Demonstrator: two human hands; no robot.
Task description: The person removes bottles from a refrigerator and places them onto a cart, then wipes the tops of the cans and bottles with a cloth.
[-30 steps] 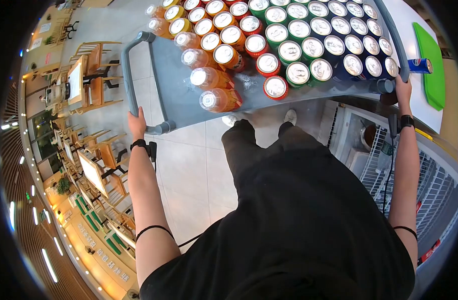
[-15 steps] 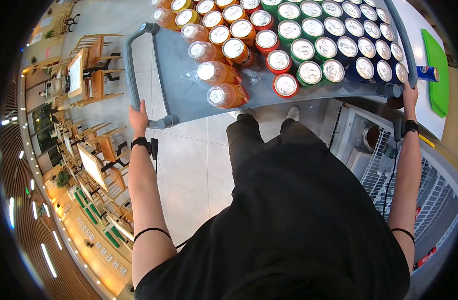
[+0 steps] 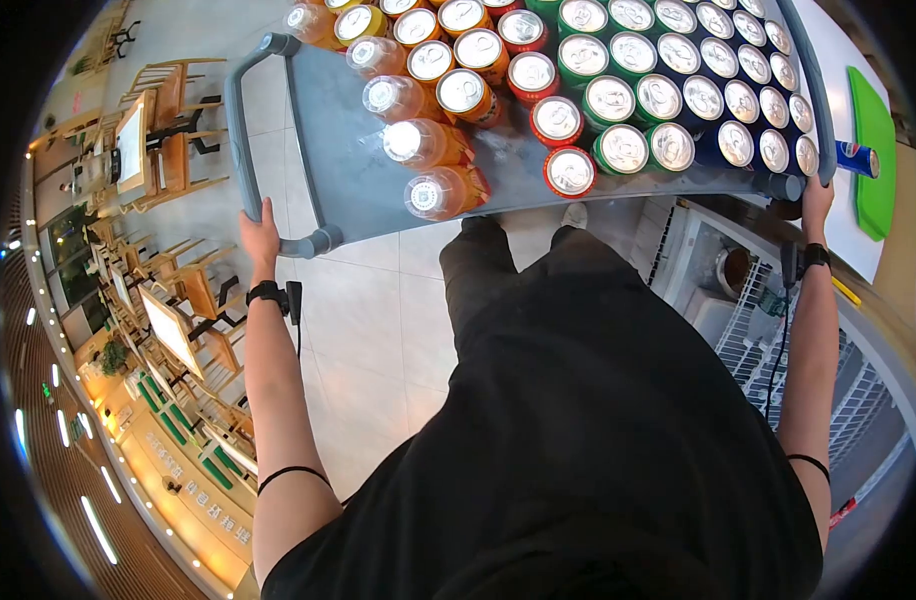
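Observation:
A grey trolley stands in front of me, its top crowded with drinks. Orange-drink bottles line the left side. Orange cans, red cans, green cans and dark blue cans stand upright in rows to their right. My left hand is closed round the lower left end of the grey handle. At the other side, my right hand grips the lower end of the right rail, its fingers partly hidden.
To the right, a white counter bears a green board and a blue can on its side. Below it is an open cabinet with wire racks. Wooden tables and chairs stand left, beyond the tiled floor.
The trolley's left handle and my left hand sit slightly further left in view, and the surroundings have shifted a little. My feet show less beneath the trolley. Both hands keep their hold.

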